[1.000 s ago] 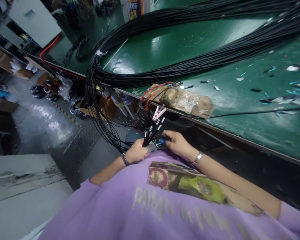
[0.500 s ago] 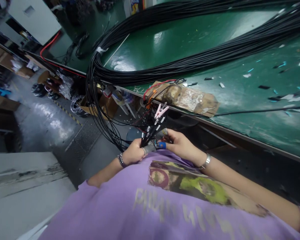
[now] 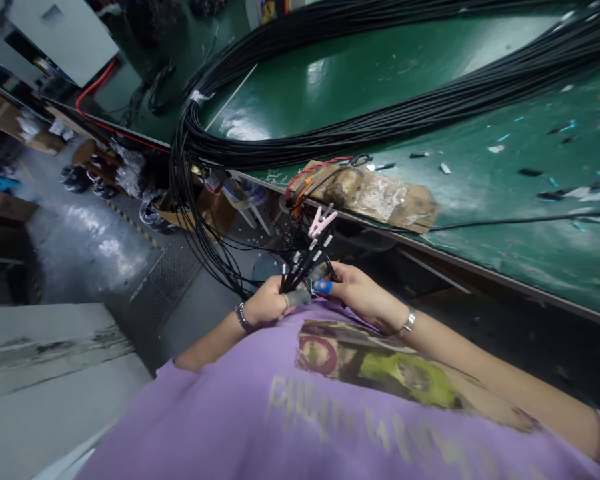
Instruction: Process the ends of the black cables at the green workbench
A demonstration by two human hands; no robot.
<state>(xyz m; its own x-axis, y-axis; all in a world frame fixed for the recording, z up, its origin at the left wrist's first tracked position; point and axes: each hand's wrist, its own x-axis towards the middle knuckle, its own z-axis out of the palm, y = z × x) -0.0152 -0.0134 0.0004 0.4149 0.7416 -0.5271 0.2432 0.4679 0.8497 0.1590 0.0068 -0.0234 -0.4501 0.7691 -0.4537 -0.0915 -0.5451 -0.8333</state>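
My left hand [image 3: 269, 303] is closed round a bunch of thin black cables [image 3: 296, 272], close against the purple shirt. Several of these cables carry small white sleeves. Grey tape wraps the left thumb. Opposite it, my right hand [image 3: 363, 293] pinches at fine light-blue and white wire ends [image 3: 313, 288], its thumb in blue tape and its index finger in grey. The fingertips partly hide those wires. Just beyond the hands, a pink clothes peg [image 3: 322, 223] stands near the bench edge, above the sleeved cables.
A long coil of black cable [image 3: 300, 155] lies on the green bench [image 3: 380, 87], its left end hanging over the edge. A taped cardboard piece [image 3: 385, 197] sits at the front edge with red and orange wires. Scraps [image 3: 530, 172] litter the right side. Cardboard boxes [image 3: 220, 210] stand below.
My right hand has closed in on the wire ends beside the left hand, fingers now tighter together. The left hand keeps its hold on the cables. The view has shifted slightly.
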